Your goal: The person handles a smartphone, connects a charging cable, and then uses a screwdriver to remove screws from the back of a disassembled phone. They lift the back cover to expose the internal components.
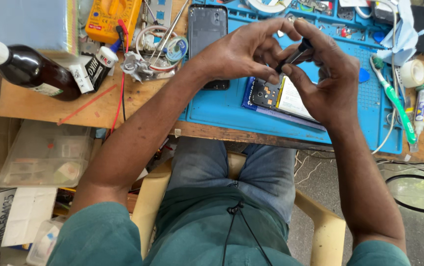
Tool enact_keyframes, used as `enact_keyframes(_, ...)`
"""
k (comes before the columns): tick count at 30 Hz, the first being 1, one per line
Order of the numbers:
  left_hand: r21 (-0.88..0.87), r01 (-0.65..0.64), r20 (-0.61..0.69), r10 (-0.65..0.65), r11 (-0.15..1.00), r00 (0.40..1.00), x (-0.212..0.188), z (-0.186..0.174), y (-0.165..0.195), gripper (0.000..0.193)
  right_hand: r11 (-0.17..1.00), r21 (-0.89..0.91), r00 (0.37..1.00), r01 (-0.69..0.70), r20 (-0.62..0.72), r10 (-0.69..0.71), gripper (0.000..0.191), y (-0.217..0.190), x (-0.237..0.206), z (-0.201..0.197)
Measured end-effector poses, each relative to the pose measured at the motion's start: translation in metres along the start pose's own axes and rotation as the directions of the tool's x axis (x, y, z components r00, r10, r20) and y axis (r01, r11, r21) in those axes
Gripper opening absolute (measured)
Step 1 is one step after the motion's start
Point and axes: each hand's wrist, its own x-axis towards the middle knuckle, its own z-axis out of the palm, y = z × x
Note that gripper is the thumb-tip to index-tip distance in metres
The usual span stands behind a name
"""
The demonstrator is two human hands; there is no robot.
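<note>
Both hands meet over an opened phone (282, 97) lying on a blue mat (222, 111); the right hand (328, 81) pinches a slim dark tool (295, 55), likely a screwdriver, between thumb and forefinger, its tip slanting down just past the left fingertips (272, 78); the left hand (244, 51) curls round the tool's lower end, thumb and forefinger closed on it as if steadying or fitting the tip. The phone sits directly under the fingers, its back off and its board and pale battery showing; the removed back cover (207, 27) lies just beyond the left wrist. The step seems to be readying the tool over the open phone, not yet touching it; the next move would call for bringing the tip down squarely on a small screw or part, with a light, steady grip so it does not slip across the board.
</note>
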Motion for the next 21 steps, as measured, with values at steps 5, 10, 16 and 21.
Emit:
enact_keyframes(5, 0.130, -0.051, -0.027, 0.055, 0.990, 0.998, 0.003, 0.001, -0.002, 0.064, 0.999, -0.029, 1.000, -0.014, -0.007, 0.014, 0.066, 0.003, -0.001, 0.000)
enact_keyframes(10, 0.039, 0.019, -0.033, -0.018, 0.999, 0.999, 0.001, -0.001, -0.002, 0.063, 0.998, -0.060, 1.000, 0.020, 0.001, -0.020, 0.073, 0.006, -0.003, 0.002)
enact_keyframes(16, 0.158, -0.079, -0.021, 0.084, 0.984, 0.996, 0.004, -0.002, 0.000, 0.065, 0.992, 0.114, 0.999, -0.054, 0.002, 0.054, 0.072, 0.015, -0.009, 0.004)
enact_keyframes(21, 0.093, 0.025, -0.006, -0.025, 0.995, 1.000, 0.004, 0.001, 0.004, 0.063, 0.982, 0.174, 0.998, -0.067, -0.007, 0.069, 0.073, 0.021, -0.014, 0.007)
